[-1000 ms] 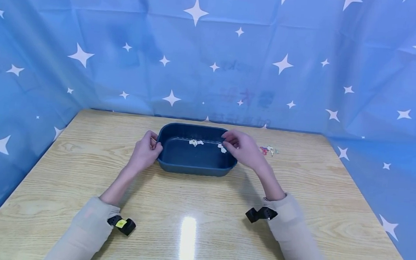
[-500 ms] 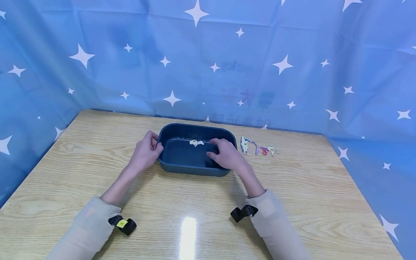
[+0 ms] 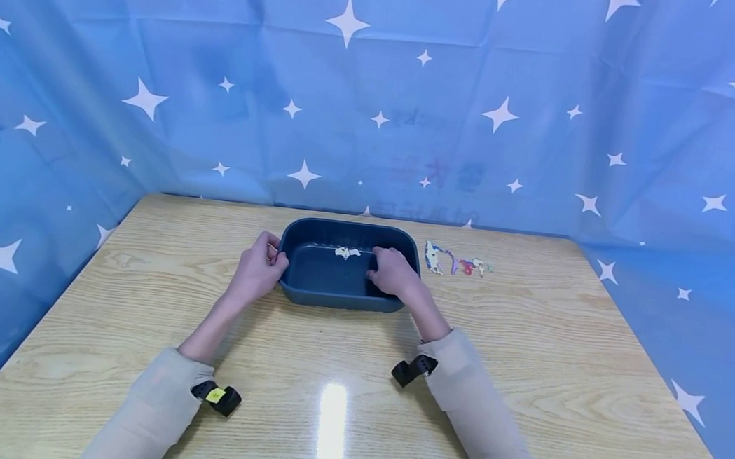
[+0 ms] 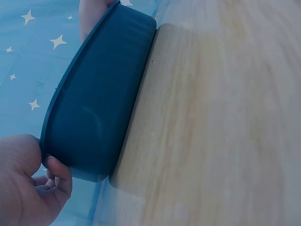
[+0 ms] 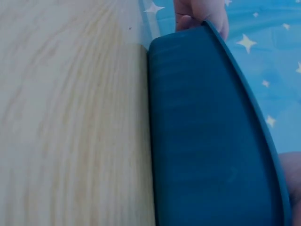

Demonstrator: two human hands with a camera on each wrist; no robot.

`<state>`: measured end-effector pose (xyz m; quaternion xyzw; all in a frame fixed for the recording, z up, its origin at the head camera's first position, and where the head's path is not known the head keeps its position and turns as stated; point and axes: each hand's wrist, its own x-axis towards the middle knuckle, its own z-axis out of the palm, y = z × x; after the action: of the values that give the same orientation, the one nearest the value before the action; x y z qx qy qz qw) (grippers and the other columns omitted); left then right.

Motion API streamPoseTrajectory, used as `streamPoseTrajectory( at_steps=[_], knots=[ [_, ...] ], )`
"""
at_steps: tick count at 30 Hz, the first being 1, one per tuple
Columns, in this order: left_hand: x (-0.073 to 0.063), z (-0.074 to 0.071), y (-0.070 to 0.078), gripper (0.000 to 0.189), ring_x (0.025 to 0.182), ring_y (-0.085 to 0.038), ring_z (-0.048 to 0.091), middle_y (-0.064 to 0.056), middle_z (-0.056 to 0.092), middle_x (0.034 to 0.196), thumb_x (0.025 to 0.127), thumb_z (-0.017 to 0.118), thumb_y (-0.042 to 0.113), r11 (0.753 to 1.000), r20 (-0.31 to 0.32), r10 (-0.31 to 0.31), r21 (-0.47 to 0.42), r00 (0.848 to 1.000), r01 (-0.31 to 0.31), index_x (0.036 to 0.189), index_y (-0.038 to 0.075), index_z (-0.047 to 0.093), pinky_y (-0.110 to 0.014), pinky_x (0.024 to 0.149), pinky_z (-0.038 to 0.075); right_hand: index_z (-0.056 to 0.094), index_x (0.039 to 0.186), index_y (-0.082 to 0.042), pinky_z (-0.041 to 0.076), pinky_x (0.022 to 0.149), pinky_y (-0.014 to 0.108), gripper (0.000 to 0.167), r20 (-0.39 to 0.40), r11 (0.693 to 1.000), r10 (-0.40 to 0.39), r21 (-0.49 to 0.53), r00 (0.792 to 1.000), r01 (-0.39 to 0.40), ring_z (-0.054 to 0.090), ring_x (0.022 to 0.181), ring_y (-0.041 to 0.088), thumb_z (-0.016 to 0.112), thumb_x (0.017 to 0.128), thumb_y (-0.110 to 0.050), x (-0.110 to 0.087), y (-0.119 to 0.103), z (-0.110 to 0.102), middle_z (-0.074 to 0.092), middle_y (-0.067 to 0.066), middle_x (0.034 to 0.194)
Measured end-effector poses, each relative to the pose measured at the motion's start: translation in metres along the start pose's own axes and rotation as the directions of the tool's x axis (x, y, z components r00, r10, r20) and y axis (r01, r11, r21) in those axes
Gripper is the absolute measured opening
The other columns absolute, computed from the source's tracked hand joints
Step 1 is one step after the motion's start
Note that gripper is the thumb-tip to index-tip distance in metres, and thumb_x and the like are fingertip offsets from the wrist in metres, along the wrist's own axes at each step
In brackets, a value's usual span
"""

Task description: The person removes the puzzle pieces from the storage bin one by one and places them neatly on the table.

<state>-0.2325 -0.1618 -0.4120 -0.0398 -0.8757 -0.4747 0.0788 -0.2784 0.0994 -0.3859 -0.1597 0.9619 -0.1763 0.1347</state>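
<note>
Tub [image 3: 320, 276] gripped by its left end by the left hand [image 3: 261, 264], with the right hand [image 3: 393, 272] seen inside its right end.

The tub's rim is pinched between the left thumb and curled fingers; the right fingertips are hidden, so whether anything is held by them cannot be told. The pale piece [image 3: 347, 253] is seen inside the tub, near its far wall, left of the right hand and apart from it. The tub is set upright on the table [image 3: 322, 353], toward its far edge. Just beyond the tub's right end, a row of scraps [image 3: 468, 267], coloured white, blue, purple and red, is laid on the wood. Both forearms are covered by light sleeves [image 3: 471, 397], and a black camera [image 3: 414, 370] is worn at each wrist. The table is backed by a blue cloth [image 3: 383, 83] printed with white stars.
</note>
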Motion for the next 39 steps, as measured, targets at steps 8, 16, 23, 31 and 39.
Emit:
streamPoseTrajectory(
  at_steps=[8, 16, 23, 31, 39],
  knots=[
    [0.000, 0.001, -0.001, 0.016, 0.070, -0.022, 0.051, -0.006, 0.054, 0.080, 0.097, 0.051, 0.005, 1.000, 0.000, 0.007, -0.004, 1.000, -0.007, 0.110, -0.003, 0.050, -0.033, 0.068, 0.042, 0.070, 0.104, 0.006, 0.044, 0.075, 0.036, 0.021, -0.191, 0.996, -0.041, -0.090, 0.981, 0.024, 0.059, 0.099, 0.030, 0.051, 0.095, 0.009, 0.007, -0.004, 0.010, 0.065, 0.024, 0.108],
    [0.000, 0.002, -0.003, 0.016, 0.068, -0.022, 0.051, -0.007, 0.054, 0.081, 0.097, 0.051, 0.005, 1.000, -0.003, 0.008, -0.009, 1.000, -0.008, 0.110, -0.003, 0.051, -0.033, 0.066, 0.042, 0.070, 0.097, 0.003, 0.039, 0.059, 0.030, 0.017, -0.195, 1.000, 0.004, 0.007, 0.981, -0.003, 0.050, 0.071, 0.020, 0.054, 0.099, 0.004, 0.011, -0.006, 0.014, 0.065, 0.019, 0.105],
    [-0.001, 0.002, -0.004, 0.016, 0.069, -0.021, 0.051, -0.006, 0.054, 0.081, 0.097, 0.051, 0.006, 1.000, 0.001, 0.004, -0.010, 1.000, -0.004, 0.110, -0.003, 0.051, -0.032, 0.067, 0.042, 0.063, 0.126, 0.001, 0.052, 0.085, 0.040, 0.032, -0.154, 0.998, 0.050, 0.048, 0.987, -0.044, 0.060, 0.101, 0.030, 0.066, 0.099, -0.015, 0.007, -0.006, 0.013, 0.062, 0.020, 0.123],
    [0.000, 0.002, -0.003, 0.015, 0.068, -0.021, 0.051, -0.007, 0.054, 0.079, 0.096, 0.052, 0.006, 1.000, -0.006, 0.013, -0.001, 1.000, -0.013, 0.109, -0.003, 0.051, -0.031, 0.066, 0.042, 0.056, 0.138, -0.003, 0.051, 0.086, 0.041, 0.046, -0.131, 0.993, 0.115, 0.030, 0.985, -0.112, 0.059, 0.105, 0.032, 0.068, 0.098, -0.021, 0.008, -0.005, 0.013, 0.049, 0.025, 0.136],
    [0.001, 0.001, -0.003, 0.019, 0.068, -0.021, 0.051, -0.007, 0.054, 0.080, 0.097, 0.050, 0.007, 1.000, -0.005, 0.007, 0.003, 1.000, -0.007, 0.111, -0.005, 0.051, -0.030, 0.063, 0.042, 0.063, 0.105, -0.004, 0.049, 0.072, 0.035, 0.011, -0.103, 0.992, 0.121, 0.040, 0.987, -0.117, 0.056, 0.087, 0.024, 0.063, 0.100, -0.013, 0.013, -0.005, 0.011, 0.058, 0.014, 0.111]
  ],
)
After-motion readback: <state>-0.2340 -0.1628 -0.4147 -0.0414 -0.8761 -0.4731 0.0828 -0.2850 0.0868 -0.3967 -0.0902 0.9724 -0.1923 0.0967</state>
